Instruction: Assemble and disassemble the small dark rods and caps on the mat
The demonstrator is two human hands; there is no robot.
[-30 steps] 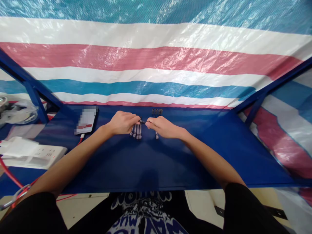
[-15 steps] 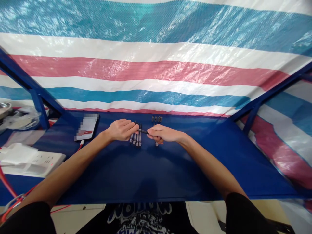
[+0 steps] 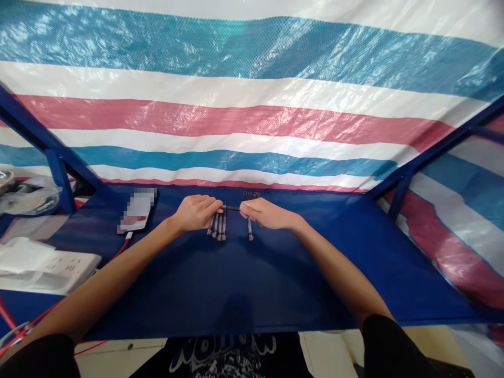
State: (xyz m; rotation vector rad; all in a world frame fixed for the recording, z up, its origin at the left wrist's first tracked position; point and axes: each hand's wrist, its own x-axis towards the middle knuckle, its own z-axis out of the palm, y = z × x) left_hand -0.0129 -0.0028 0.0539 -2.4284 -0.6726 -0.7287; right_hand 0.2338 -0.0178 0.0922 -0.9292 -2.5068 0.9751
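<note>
Between my two hands a thin dark pen is held roughly level above the table. My left hand is closed round its left end, with the thumb and fingers pressed together. On the other end, my right hand pinches it, its remaining fingers curled under. Several similar pens with pale barrels lie side by side just below my left hand, their far ends partly hidden. A single pen lies apart from them, partly covered by my right hand. Behind it stand several small dark round parts in a row.
A phone with a red charging cable lies at the left on the blue table. A white power strip is nearer the left edge. Striped sheeting hangs behind, with blue frame bars at both sides.
The pen has gone from slightly tilted to nearly level, and a little more of it shows between my hands. My right fingers have curled in. The whole view has shifted slightly.
</note>
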